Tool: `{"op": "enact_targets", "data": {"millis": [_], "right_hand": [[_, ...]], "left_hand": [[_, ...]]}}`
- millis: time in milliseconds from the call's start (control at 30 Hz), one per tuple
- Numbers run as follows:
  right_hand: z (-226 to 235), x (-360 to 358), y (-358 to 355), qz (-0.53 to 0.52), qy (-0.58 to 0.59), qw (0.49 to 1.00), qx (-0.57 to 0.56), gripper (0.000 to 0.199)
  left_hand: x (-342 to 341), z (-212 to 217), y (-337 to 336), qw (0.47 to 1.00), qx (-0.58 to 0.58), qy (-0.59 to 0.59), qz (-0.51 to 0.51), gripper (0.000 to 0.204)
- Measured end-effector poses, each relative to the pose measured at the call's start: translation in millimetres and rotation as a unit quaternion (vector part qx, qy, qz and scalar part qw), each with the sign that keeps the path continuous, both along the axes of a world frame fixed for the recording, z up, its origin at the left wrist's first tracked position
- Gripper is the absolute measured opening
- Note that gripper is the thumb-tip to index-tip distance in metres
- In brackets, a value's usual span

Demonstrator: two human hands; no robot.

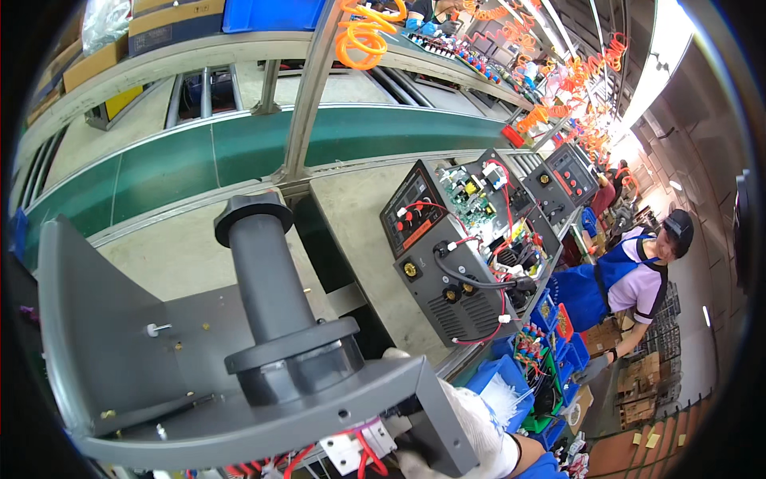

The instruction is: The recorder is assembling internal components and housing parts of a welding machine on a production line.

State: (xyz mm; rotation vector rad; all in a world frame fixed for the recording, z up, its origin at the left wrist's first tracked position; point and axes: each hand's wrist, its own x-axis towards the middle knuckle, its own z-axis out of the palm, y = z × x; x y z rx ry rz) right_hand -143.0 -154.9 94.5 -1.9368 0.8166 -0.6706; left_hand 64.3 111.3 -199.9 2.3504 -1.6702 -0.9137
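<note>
A large dark grey sheet-metal housing fills the near left, with a black spool holder standing on its inner panel. White connector blocks with red wires hang at its lower edge. My right hand, in a white glove, is wrapped round the housing's right corner. One fingertip shows above the edge and more of the glove below it; the metal hides the other fingers. My left hand is not in view.
Right of the middle, an opened machine with circuit boards and loose wires stands on the line. Blue parts bins sit at the right, near a co-worker in a blue apron. A metal post and orange coiled hoses rise behind.
</note>
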Motion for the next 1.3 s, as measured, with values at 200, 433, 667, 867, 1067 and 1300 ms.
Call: {"op": "enact_targets", "data": {"millis": [200, 433, 667, 867, 1067, 1300], "right_hand": [[3, 4, 7, 0.004, 0.033, 0.998, -0.048, 0.08], [-29, 0, 13, -0.003, -0.121, 0.991, 0.056, 0.085], [-55, 4, 7, -0.024, -0.149, 0.987, -0.06, 0.088], [-61, 9, 4, -0.056, -0.179, 0.977, -0.099, 0.085], [-55, 6, 0, -0.04, -0.137, 0.986, -0.091, 0.088], [-55, 6, 5, -0.068, -0.11, 0.99, -0.055, 0.1]], "left_hand": [[5, 3, 15, 0.927, -0.325, -0.139, -0.124, 0.032], [28, 50, 24, 0.981, -0.192, 0.009, -0.008, 0.038], [34, 110, 18, 0.981, -0.158, 0.064, 0.09, 0.041], [10, 137, -4, 0.992, -0.037, 0.042, 0.113, 0.036], [-8, 144, -11, 0.991, -0.074, 0.06, 0.098, 0.036], [-4, 136, -6, 0.989, -0.06, 0.068, 0.114, 0.037]]}}
